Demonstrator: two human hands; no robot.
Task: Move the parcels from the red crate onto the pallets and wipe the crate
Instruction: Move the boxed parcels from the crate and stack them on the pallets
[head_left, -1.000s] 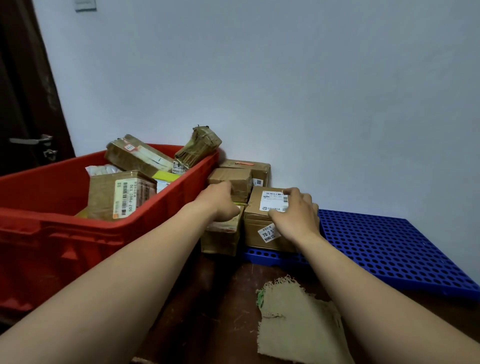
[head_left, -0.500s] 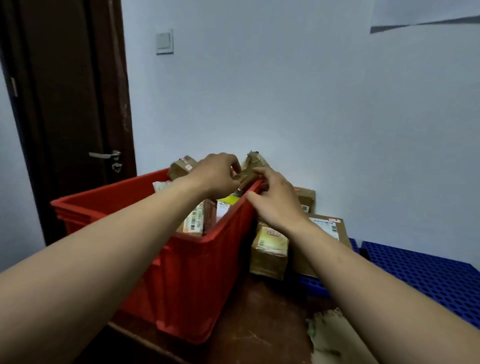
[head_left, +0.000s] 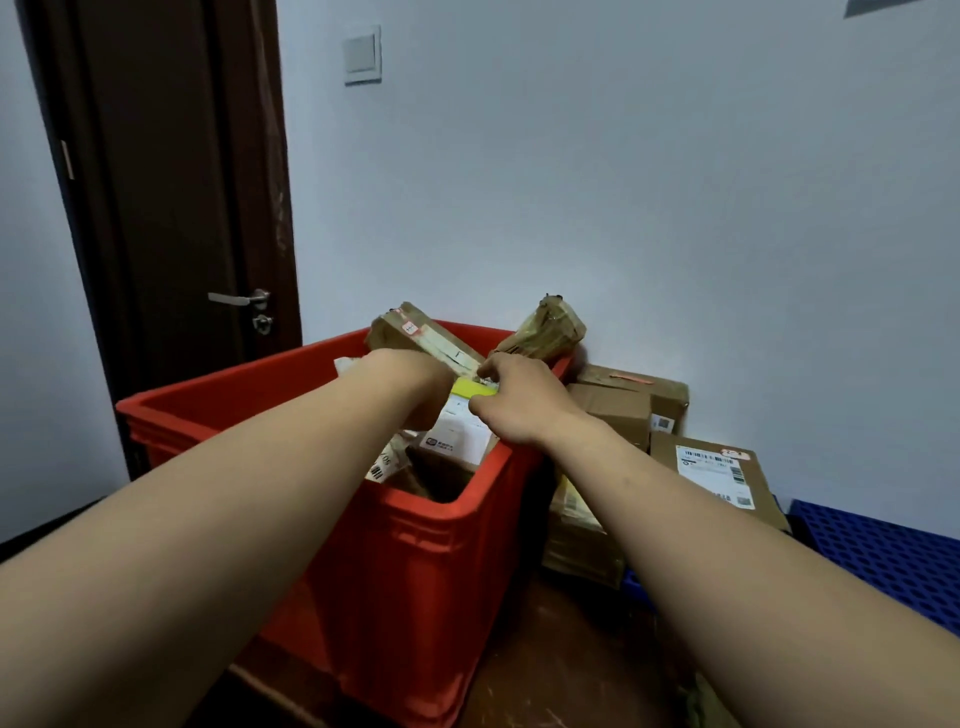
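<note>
Hands reached into the red crate (head_left: 415, 561) at its far right corner: the left hand (head_left: 415, 379) dipped among the parcels, its grip hidden, while the right hand (head_left: 519, 400) pinched a yellow-and-white parcel (head_left: 462, 426). Brown cardboard boxes (head_left: 717, 483) sat right of the crate beside the blue pallet (head_left: 883, 561).

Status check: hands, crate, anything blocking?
Both hands in the red crate: left hand and right hand on the yellow-edged parcel, grip unclear. Several parcels left inside. Nothing blocking.
</note>
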